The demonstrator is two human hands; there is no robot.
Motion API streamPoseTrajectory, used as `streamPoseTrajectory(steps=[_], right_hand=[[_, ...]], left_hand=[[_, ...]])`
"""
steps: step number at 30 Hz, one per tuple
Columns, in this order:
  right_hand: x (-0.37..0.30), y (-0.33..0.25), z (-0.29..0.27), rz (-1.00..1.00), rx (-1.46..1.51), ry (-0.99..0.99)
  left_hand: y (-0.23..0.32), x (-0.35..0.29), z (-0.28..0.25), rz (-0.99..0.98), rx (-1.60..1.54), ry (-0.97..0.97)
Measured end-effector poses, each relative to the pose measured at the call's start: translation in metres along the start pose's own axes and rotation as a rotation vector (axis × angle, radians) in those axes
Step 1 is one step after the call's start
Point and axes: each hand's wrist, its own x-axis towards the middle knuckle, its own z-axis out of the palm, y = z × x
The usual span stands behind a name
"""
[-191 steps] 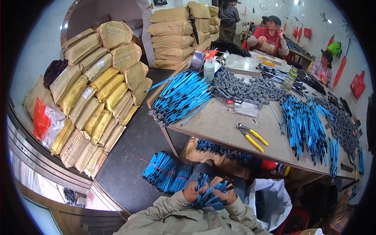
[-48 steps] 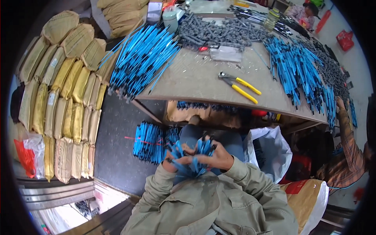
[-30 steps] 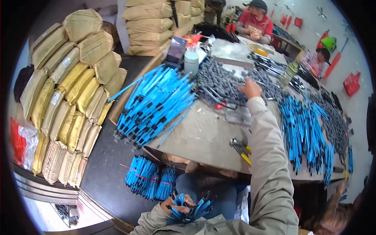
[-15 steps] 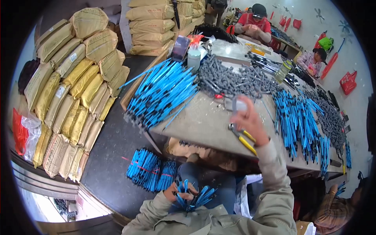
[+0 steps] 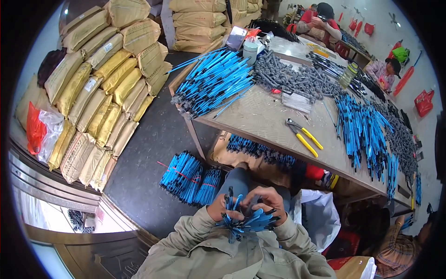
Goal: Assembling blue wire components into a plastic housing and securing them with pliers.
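Note:
Low over my lap, my left hand [image 5: 219, 209] is wrapped round a bundle of thin blue rods with black ends [image 5: 254, 220], which fan out toward the right. Beside it, my right hand [image 5: 270, 201] curls over the top of the bundle, fingers bent toward the thumb. What those fingers pinch is too small and blurred to name. On the table edge ahead lie pliers with yellow handles [image 5: 304, 137]. A flat bunch of thin clear strips [image 5: 297, 102] rests behind them, next to a heap of grey plastic pieces [image 5: 290, 72].
More blue rods are piled on the table [image 5: 246, 122] at left [image 5: 213, 81] and right [image 5: 360, 125]. Tied bundles [image 5: 183, 174] stand on the dark surface beside my legs. Stacked paper sacks [image 5: 100, 83] line the left. A white bag [image 5: 320, 214] sits at my right. Other people work farther off.
My right hand has come back from over the table, near the clear strips, to the bundle in my left hand. The view has shifted, and the pliers now show fully.

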Motion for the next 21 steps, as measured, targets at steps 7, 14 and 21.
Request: streamPoseTrajectory(steps=[7, 14, 21], right_hand=[[-0.003, 0.008, 0.008, 0.209, 0.211, 0.093], [-0.042, 0.006, 0.02, 0.177, 0.085, 0.38], [-0.055, -0.01, 0.018, 0.186, -0.02, 0.364]], left_hand=[[0.016, 0.009, 0.006, 0.301, 0.201, 0.03], [0.031, 0.004, 0.03, -0.02, -0.137, 0.075], [0.039, 0.006, 0.047, 0.027, 0.044, 0.034]])
